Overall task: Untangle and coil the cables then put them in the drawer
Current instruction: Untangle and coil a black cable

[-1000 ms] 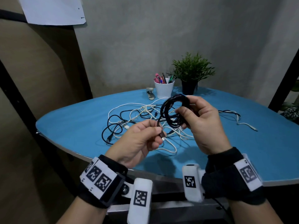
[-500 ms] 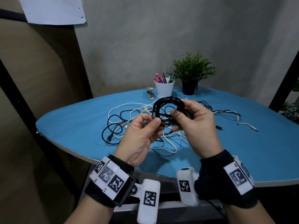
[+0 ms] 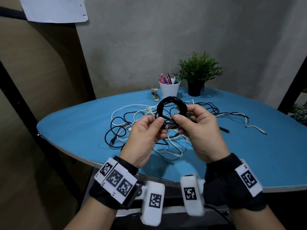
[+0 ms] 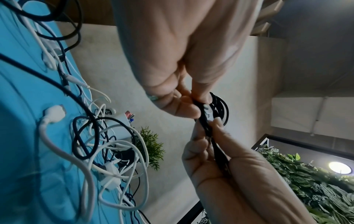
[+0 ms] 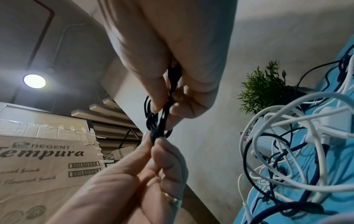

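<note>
A black cable coil [image 3: 172, 105] hangs in the air over the table's near side, held by both hands. My right hand [image 3: 181, 124] grips its lower right part between thumb and fingers. My left hand [image 3: 160, 127] pinches the lower left, where the cable's plug end lies against the loops. In the left wrist view the left hand [image 4: 197, 104] pinches the coil [image 4: 223, 109] by the plug. The right hand [image 5: 162, 104] clamps the coil's strands [image 5: 157, 121] in the right wrist view. A tangle of black and white cables [image 3: 126, 125] lies on the blue table [image 3: 74, 130]. No drawer is in view.
At the table's far side stand a white pen cup [image 3: 169, 90], a potted plant [image 3: 198, 72] and a stapler [image 3: 154, 94]. A loose white cable end [image 3: 255, 128] trails to the right. A taped cardboard box [image 5: 38, 151] stands off to the left.
My left hand has carried the cable's plug end up to the coil and now pinches it against the loops. The coil has turned to face me, and both hands have drawn together.
</note>
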A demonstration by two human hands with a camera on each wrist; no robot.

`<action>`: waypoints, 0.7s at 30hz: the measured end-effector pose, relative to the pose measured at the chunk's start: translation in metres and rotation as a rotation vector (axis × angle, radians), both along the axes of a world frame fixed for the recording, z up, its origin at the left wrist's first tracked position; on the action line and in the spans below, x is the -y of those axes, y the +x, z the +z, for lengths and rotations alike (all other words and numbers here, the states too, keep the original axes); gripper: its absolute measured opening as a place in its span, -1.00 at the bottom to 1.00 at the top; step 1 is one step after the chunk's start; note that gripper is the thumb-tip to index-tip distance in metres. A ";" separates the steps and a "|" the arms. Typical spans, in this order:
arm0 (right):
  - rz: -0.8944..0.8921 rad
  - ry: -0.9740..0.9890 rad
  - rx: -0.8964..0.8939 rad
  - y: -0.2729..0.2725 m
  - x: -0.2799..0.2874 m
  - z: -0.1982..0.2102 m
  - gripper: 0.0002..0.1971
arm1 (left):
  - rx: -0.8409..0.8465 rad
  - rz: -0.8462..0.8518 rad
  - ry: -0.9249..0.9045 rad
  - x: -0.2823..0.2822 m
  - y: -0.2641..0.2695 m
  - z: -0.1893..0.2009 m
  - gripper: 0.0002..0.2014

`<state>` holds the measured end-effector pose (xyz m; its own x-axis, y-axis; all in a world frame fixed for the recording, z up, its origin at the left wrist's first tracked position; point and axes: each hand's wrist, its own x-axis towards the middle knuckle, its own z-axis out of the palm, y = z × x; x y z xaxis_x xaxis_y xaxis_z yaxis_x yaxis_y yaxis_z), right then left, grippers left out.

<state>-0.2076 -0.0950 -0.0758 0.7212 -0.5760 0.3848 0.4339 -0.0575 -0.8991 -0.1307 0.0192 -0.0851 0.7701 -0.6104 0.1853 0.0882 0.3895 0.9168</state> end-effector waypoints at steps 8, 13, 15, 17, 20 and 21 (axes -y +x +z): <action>0.011 -0.062 -0.033 0.007 0.001 -0.003 -0.82 | 0.067 0.047 0.063 0.005 0.005 -0.003 -0.93; 0.006 -0.019 -0.029 0.010 0.002 -0.004 -0.82 | 0.148 0.070 0.103 0.003 0.007 -0.004 -0.95; 0.004 0.013 -0.025 0.012 0.003 -0.004 -0.83 | 0.179 0.094 0.120 0.004 0.007 -0.004 -0.94; 0.009 0.015 -0.024 0.013 0.003 -0.003 -0.83 | 0.232 0.143 0.152 0.006 0.009 -0.007 -0.91; 0.014 -0.013 -0.021 0.013 0.003 -0.003 -0.82 | 0.303 0.194 0.187 0.009 0.009 -0.011 -0.91; 0.012 -0.021 -0.021 0.013 0.003 -0.003 -0.81 | 0.316 0.199 0.192 0.009 0.009 -0.011 -0.91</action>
<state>-0.1942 -0.0976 -0.0785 0.7359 -0.5594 0.3814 0.4156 -0.0714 -0.9067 -0.1215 0.0098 -0.0965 0.7999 -0.5023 0.3284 -0.2684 0.1900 0.9444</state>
